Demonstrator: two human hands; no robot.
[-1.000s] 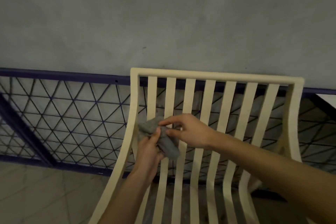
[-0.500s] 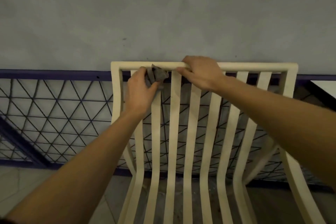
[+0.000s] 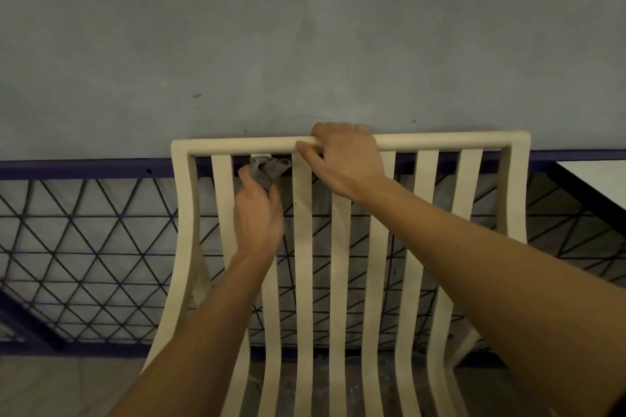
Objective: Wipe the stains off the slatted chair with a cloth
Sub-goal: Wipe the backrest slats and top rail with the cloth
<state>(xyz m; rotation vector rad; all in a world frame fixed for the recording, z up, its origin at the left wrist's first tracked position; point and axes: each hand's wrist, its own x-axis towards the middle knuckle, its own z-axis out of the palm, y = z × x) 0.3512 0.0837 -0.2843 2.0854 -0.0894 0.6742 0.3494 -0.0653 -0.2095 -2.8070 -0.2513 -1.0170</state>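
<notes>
The right hand [image 3: 345, 159] curls tight round the top bar of the slatted chair [image 3: 454, 140] — likely to stop it wobbling — while the left hand [image 3: 259, 213], at its 8 o'clock, pinches the bunched grey cloth [image 3: 269, 167] against a slat's top end to rub there.

Domestic veranda or balcony is suggested: bare grey plastered wall [image 3: 305, 44], purple-painted metal grille [image 3: 84, 247] of triangular lattice noted below it, tiled floor [image 3: 67, 389] underneath, cream slatted chair [image 3: 237, 145] placed before the grille.
</notes>
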